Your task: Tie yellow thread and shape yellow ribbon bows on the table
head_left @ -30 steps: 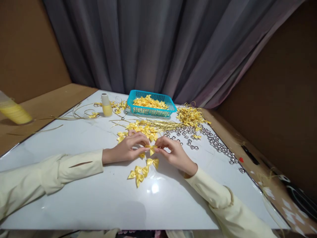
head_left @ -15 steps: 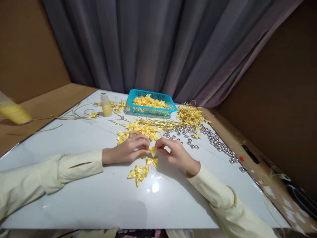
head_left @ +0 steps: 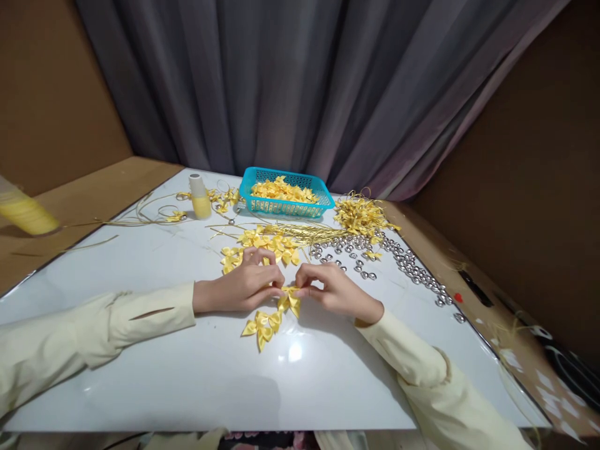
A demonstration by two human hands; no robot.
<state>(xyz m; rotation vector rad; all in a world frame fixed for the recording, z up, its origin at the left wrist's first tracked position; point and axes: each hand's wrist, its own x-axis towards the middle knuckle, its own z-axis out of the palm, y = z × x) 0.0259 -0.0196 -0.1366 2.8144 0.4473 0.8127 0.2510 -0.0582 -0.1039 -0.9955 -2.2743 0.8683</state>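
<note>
Between my fingertips is a small yellow ribbon bow (head_left: 290, 291), pinched from the left by my left hand (head_left: 250, 281) and from the right by my right hand (head_left: 334, 290). Both hands are closed in a pinch just above the white tabletop (head_left: 187, 369). Right below them, a few more yellow bows (head_left: 263, 327) lie in a short row. Behind my left hand spreads a pile of yellow bows (head_left: 267, 240), partly hidden by my fingers.
A turquoise basket (head_left: 285, 209) of yellow bows stands at the back. Spools of yellow thread (head_left: 201, 199) are to the left. Gold cords (head_left: 314, 233), a bundle of bows with cords (head_left: 360, 215) and many silvery beads (head_left: 417, 272) lie to the right. Black scissors (head_left: 569, 369) rest beyond the table edge.
The bow between my fingers has come down slightly, close to the bows on the table. My right hand has shifted a little to the right.
</note>
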